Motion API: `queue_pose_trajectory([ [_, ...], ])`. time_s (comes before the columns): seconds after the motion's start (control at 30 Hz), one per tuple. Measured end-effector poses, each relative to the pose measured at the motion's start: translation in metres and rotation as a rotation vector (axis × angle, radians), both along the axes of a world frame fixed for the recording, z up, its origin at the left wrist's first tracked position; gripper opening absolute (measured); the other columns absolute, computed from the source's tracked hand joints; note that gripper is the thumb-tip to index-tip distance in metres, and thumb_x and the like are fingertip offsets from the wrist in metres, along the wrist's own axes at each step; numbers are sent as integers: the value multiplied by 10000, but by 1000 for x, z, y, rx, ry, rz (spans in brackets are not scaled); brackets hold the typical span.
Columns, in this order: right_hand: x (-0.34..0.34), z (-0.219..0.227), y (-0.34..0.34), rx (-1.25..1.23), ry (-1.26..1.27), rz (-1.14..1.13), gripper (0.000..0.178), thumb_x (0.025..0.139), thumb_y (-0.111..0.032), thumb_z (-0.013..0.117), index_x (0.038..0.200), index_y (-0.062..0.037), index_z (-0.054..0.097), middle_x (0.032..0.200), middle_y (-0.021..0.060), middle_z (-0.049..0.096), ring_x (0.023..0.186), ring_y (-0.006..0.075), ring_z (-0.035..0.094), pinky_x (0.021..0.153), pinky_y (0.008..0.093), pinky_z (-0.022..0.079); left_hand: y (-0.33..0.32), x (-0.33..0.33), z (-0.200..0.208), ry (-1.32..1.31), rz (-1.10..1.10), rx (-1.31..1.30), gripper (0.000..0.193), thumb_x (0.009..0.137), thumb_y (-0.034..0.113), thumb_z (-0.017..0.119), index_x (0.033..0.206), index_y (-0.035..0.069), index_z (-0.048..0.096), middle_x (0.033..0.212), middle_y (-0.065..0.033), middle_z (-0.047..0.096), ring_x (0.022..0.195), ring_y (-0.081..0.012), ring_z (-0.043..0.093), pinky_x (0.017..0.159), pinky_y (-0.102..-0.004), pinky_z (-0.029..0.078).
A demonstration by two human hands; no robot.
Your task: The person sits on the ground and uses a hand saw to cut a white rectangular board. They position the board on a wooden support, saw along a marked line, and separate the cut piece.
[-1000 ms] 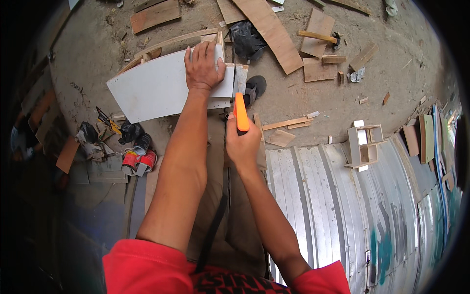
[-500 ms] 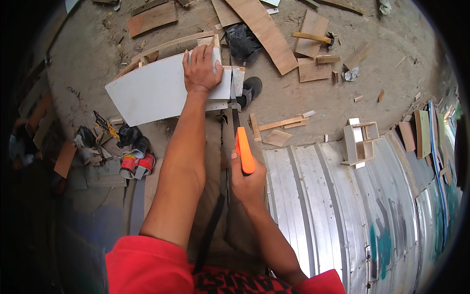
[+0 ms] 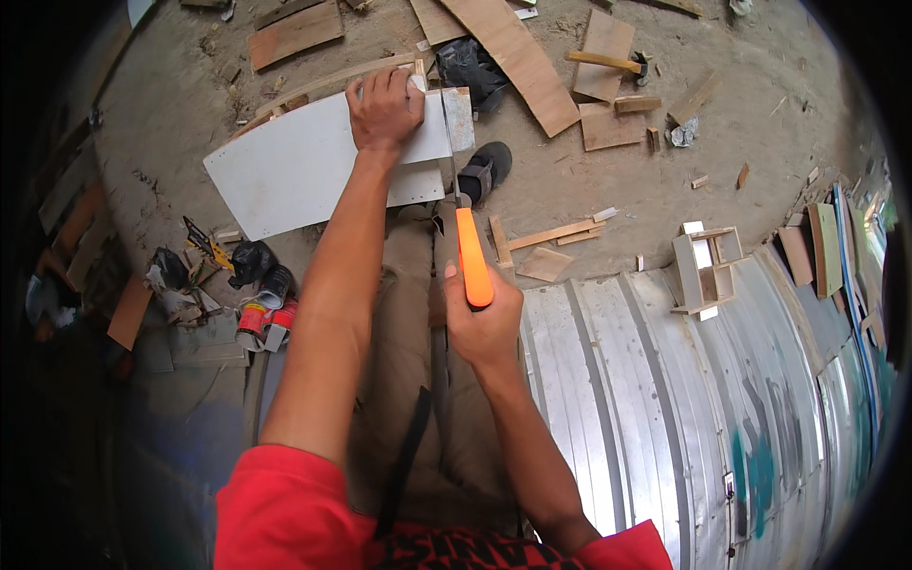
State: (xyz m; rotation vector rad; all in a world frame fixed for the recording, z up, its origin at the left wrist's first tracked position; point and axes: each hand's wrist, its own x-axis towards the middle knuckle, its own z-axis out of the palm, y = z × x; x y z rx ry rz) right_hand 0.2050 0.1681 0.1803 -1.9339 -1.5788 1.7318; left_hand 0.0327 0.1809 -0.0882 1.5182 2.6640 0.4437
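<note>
Head view: left hand (image 3: 385, 106) pressed flat, fingers spread, on white board (image 3: 304, 166); right hand (image 3: 484, 328) below board, clamped round orange-handled saw (image 3: 472, 256).

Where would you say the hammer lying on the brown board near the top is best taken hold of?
Grip the hammer by its pale wooden handle, near the free left end, coming from above. The handle lies flat and bare across the brown board, while the dark head sits at its right end.
</note>
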Motion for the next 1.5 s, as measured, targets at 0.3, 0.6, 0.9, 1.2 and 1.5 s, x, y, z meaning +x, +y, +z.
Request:
queue_pose_trajectory([
  [0.3,8,-3,-15,12,-4,-5,239,915,-97,658,726,11,559,555,27,500,525,83,419,490,298,351,-7,3,5,-32,17,58,207,894,234,577,1029,129,694,1029,-34,676,1055,-228,597,1014,-413,370],
  [0.6,17,-18,-23,142,9,44,264,917,-118,650,713,16,547,534,70,464,489,129,394,480,329,352,-60,32,63,-763,912,222,361,880,184,710,1195,11,675,1112,-142,693,1007,-241,653,954,-392,486],
  [0.9,20,-19,-24,121,62,75,267,926,-116,641,719,22,543,554,75,478,526,130,395,513,330,364,-75,33,68,-839,990,122,230,827,93,748,1038,2,752,945,-136,754,876,-226,719,835,-337,545],
  [1.2,15,-15,-27,71,16,87,259,948,-111,627,744,27,545,597,26,495,581,99,433,553,306,386,-31,24,55,-386,357,-18,575,888,147,603,1429,63,428,1470,-147,435,1382,-282,383,1170,-493,226],
  [1.5,16,-6,-21,80,25,91,252,938,-129,640,746,5,545,557,80,477,491,145,424,495,346,375,-7,34,7,-16,206,-125,433,922,326,518,1309,151,603,1394,-43,555,1355,-229,439,1146,-493,231],
])
